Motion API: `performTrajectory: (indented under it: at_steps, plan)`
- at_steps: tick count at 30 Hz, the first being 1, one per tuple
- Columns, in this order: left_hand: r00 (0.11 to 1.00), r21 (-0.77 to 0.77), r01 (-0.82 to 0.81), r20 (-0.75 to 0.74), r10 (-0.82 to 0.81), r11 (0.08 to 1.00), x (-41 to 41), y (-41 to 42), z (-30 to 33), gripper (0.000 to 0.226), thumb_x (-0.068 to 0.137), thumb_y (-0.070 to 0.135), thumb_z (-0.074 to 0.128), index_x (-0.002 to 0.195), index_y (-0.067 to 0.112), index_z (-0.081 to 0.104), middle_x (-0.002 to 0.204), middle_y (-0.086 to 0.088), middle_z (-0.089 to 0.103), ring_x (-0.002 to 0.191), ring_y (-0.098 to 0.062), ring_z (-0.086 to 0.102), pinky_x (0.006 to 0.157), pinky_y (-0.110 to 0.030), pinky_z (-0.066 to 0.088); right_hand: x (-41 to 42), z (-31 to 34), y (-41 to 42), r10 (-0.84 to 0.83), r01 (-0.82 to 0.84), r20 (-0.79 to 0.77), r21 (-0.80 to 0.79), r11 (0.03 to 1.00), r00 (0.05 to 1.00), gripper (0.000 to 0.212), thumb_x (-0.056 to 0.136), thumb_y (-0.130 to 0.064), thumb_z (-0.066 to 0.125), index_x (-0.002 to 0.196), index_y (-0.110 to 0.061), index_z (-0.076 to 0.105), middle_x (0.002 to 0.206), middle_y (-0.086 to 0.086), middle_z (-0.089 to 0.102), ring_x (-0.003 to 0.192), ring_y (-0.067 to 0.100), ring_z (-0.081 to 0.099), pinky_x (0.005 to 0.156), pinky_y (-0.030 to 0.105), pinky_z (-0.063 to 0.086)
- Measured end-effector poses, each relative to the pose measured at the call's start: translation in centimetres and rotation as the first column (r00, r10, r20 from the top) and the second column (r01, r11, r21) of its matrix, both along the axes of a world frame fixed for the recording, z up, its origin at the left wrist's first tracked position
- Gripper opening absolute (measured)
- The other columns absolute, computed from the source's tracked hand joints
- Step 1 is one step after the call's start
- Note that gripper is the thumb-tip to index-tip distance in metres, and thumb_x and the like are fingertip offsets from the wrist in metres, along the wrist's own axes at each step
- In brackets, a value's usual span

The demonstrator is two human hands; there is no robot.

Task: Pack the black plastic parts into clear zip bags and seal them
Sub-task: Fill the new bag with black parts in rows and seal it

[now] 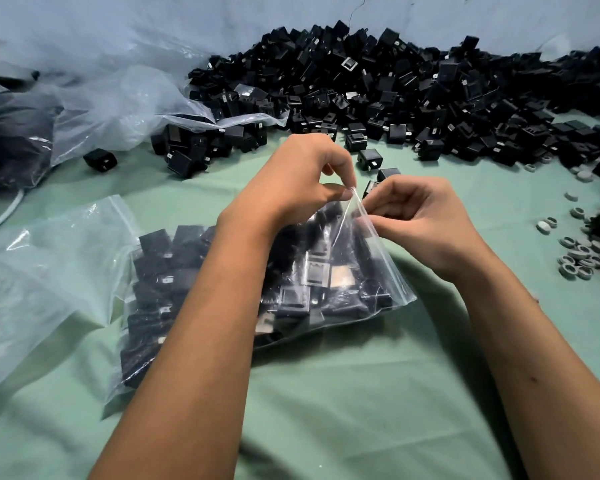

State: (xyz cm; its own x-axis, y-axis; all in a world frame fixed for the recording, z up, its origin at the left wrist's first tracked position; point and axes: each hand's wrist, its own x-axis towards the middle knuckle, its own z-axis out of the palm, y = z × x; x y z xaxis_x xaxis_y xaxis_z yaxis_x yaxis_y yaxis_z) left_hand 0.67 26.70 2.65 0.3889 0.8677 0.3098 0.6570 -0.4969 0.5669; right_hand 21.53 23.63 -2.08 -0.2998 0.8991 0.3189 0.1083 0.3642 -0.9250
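Sealing is in hand: both hands, left hand [302, 178] and right hand [420, 220], pinch the filled zip bag [326, 282]'s mouth, seemingly still unsealed, so next they press along its strip.

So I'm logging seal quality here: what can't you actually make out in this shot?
Head view only:
- Zip strip of the zip bag: the left hand and right hand pinch its top corner, hiding whether the seal is closed.
- Part count inside: the left forearm crosses the bag, and the parts overlap.
- Small grey rings: too small to identify, partly cut by the right edge.
- Dark bag at the left edge: cut off, contents blurred.
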Motion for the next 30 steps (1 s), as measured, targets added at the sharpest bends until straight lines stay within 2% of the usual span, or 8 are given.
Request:
performTrajectory:
  at_steps: [5,14,18,21,24,27,28,30]
  plan:
    - [1.000,0.023,-0.002,-0.019,0.002,1.000,0.3,0.1,-0.1,0.011,0.081,0.018,0.085,0.086,0.026,0.079,0.095,0.010,0.065,0.096,-0.011,0.061,0.085,-0.037,0.054,0.1,0.0,0.1,-0.068,0.068,-0.020,-0.026,0.997,0.997,0.015,0.081,0.002,0.083,0.089,0.003,0.070,0.086,0.013,0.078,0.081,0.028,0.077,0.078,0.035,0.062]
    - [0.997,0.058,0.023,-0.074,-0.019,0.998,0.8,0.0,-0.2,0.012,0.082,0.017,0.084,0.087,0.026,0.078,0.094,0.009,0.062,0.097,-0.013,0.060,0.085,-0.037,0.054,-0.5,-0.1,-0.3,-0.060,0.059,0.000,-0.013,0.998,0.998,0.014,0.083,-0.001,0.082,0.087,0.003,0.069,0.089,0.018,0.077,0.087,0.038,0.077,0.086,0.051,0.062]
    - [0.997,0.084,0.027,-0.074,-0.021,0.996,0.8,0.0,-0.1,0.013,0.082,0.012,0.082,0.089,0.023,0.079,0.092,0.009,0.061,0.094,-0.012,0.059,0.082,-0.033,0.052,-1.3,-0.2,-0.4,0.005,-0.005,0.024,-0.011,1.000,1.000,0.017,0.085,0.005,0.079,0.088,0.003,0.062,0.084,0.016,0.072,0.075,0.025,0.070,0.074,0.037,0.061]
    - [0.998,0.081,0.029,-0.062,-0.024,0.996,0.7,0.0,0.0,0.012,0.082,0.010,0.081,0.089,0.020,0.079,0.090,0.009,0.061,0.092,-0.012,0.059,0.081,-0.032,0.052,-1.6,-0.3,-0.4,0.007,-0.007,0.029,0.016,1.000,1.000,0.018,0.084,0.010,0.076,0.087,0.006,0.059,0.084,0.023,0.069,0.074,0.026,0.068,0.070,0.037,0.060]
    - [0.999,0.066,0.033,-0.038,-0.030,0.997,0.6,-0.1,0.1,0.010,0.083,0.011,0.082,0.089,0.019,0.079,0.092,0.008,0.064,0.094,-0.013,0.061,0.084,-0.034,0.053,-1.0,-0.1,-0.1,-0.186,0.187,-0.023,0.042,0.981,0.982,0.014,0.086,0.007,0.075,0.086,-0.001,0.064,0.083,0.015,0.076,0.075,0.023,0.076,0.066,0.033,0.062]
    - [1.000,0.034,0.022,-0.023,-0.021,0.999,0.6,-0.1,0.0,0.009,0.084,0.013,0.082,0.089,0.021,0.079,0.095,0.008,0.066,0.096,-0.013,0.061,0.086,-0.038,0.054,0.2,-0.6,0.7,-0.564,0.520,0.186,0.238,0.820,0.805,0.008,0.087,-0.007,0.073,0.090,-0.012,0.067,0.089,-0.001,0.075,0.081,0.014,0.072,0.073,0.028,0.057]
    - [1.000,0.022,0.020,-0.020,-0.020,1.000,0.7,-0.1,-0.1,0.010,0.084,0.013,0.082,0.088,0.021,0.079,0.095,0.009,0.065,0.097,-0.013,0.061,0.086,-0.039,0.054,0.6,-0.9,0.9,-0.630,0.537,0.340,0.333,0.775,0.699,0.013,0.087,-0.011,0.072,0.099,-0.016,0.069,0.100,-0.004,0.073,0.094,0.015,0.068,0.084,0.027,0.053]
    - [1.000,-0.003,0.019,-0.019,-0.020,1.000,0.8,-0.2,-0.2,0.010,0.084,0.013,0.082,0.088,0.021,0.079,0.092,0.013,0.063,0.097,-0.013,0.061,0.086,-0.040,0.056,1.2,-1.4,1.3,-0.588,0.467,0.579,0.363,0.806,0.565,0.032,0.090,-0.018,0.071,0.122,-0.022,0.067,0.123,-0.002,0.065,0.120,0.023,0.050,0.099,0.025,0.037]
